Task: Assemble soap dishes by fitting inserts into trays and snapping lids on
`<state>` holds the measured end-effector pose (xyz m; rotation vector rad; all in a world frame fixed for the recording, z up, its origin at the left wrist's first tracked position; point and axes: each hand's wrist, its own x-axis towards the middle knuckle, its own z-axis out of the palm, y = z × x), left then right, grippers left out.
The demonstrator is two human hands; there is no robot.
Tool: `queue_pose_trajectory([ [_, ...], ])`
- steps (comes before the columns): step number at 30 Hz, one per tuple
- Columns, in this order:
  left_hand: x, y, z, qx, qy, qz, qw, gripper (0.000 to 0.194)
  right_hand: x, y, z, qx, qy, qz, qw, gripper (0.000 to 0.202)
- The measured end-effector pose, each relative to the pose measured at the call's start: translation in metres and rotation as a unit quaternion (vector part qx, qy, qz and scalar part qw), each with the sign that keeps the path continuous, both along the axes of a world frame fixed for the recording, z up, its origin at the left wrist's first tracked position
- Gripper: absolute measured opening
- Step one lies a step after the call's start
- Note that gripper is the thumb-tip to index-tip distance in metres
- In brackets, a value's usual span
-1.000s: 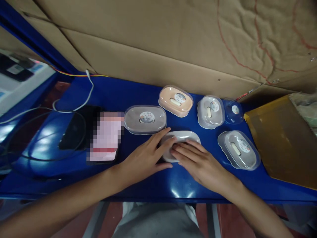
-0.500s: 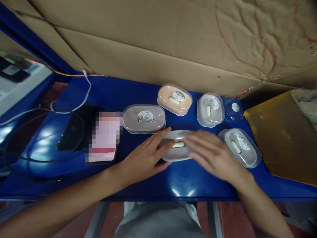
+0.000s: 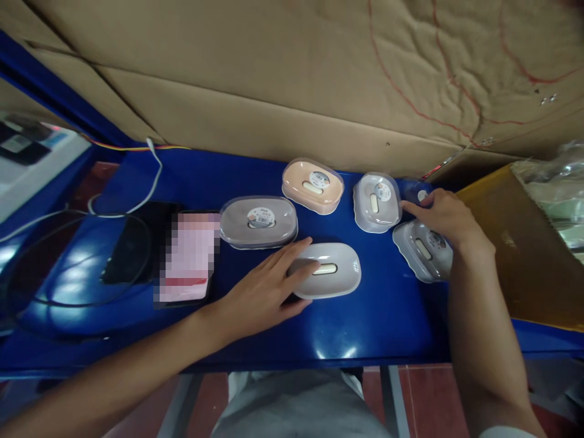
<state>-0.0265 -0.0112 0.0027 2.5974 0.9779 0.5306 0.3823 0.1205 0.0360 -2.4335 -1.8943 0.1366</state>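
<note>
An uncovered grey oval dish (image 3: 344, 275) with a cream bar in its middle lies near the front of the blue table. My left hand (image 3: 269, 289) rests on its left end, fingers spread. At the right, my right hand (image 3: 444, 216) reaches over a clear lid (image 3: 413, 190) with a round label; its thumb and fingers are apart, and whether it touches the lid is unclear. Just below that hand is a grey dish under a clear lid (image 3: 422, 252), partly hidden by the wrist. Other lidded dishes stand behind: grey (image 3: 237, 222), peach (image 3: 296, 188) and grey (image 3: 365, 207).
A phone (image 3: 189, 258) with a blurred screen lies left on the blue table (image 3: 365, 328), beside a black pouch (image 3: 128, 243) and cables. A yellow-edged box (image 3: 524, 255) holding clear plastic stands right. Cardboard (image 3: 228, 109) lines the back.
My right hand has left the uncovered dish and moved right and back to the clear lid. The lidded dish at the right sits differently. My left hand stays on the uncovered dish.
</note>
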Motion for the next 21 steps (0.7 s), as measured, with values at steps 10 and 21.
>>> queue_pose_trajectory([
  [10, -0.001, 0.0, -0.003, 0.008, 0.002, -0.007, 1.0, 0.056, -0.013, 0.018, 0.014, -0.038, 0.006, -0.06, 0.997, 0.062],
  [21, 0.001, -0.002, -0.004, 0.011, -0.002, -0.005, 1.0, 0.054, -0.028, -0.022, 0.049, 0.138, 0.034, -0.069, 0.987, 0.061],
])
